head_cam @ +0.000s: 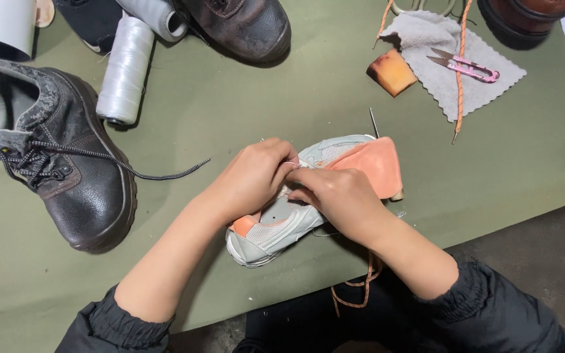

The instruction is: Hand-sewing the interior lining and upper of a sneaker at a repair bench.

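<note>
containers: none seen; grey cloth (449, 72) carries the pink snips (467, 66), orange cord (460, 78) runs across it.
sneaker: small white and orange sneaker (282, 225) lies on its side on the green table (230, 111), near the front edge, toe towards you, orange part (374, 167) at the far end.
left hand: your left hand (253, 180) is on the sneaker's upper, fingers curled together, tips pinched at the middle of the shoe; what they pinch is too small to tell.
right hand: your right hand (341, 199) covers the sneaker's middle from the other side, fingers bent and closed on it, tips touching your left fingertips.
sneaker vs fingers: it sits under and between both hands, heel end sticking out below your left wrist, orange end beyond your right knuckles.
needle: thin awl or needle (374, 123) pokes up just behind the sneaker.
lace: orange lace (358, 287) hangs off the table edge under your right wrist.
count: 1 sneaker, 1 black boot (67, 170) at left with loose lace, 1 dark boot (243, 26) at the top, 2 white thread spools (125, 68), 1 orange block (392, 73), 1 snips, 1 cloth.
</note>
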